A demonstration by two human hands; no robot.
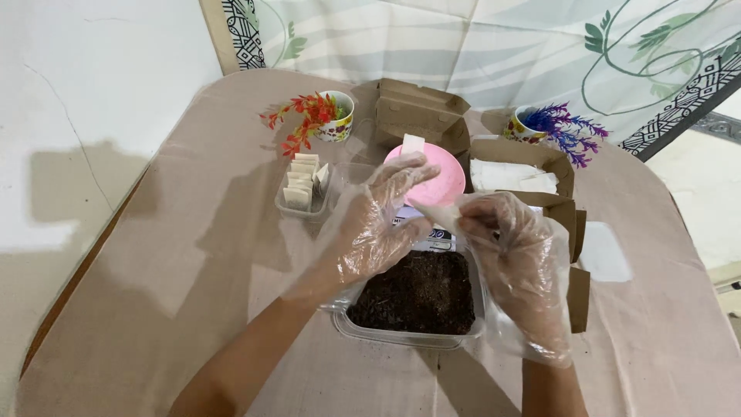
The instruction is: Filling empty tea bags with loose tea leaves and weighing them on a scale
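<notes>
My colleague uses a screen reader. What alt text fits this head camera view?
Two hands in clear plastic gloves, left hand and right hand, hold a small white sachet above a clear tub of dark soil; a pink plate and cardboard boxes sit behind.
</notes>
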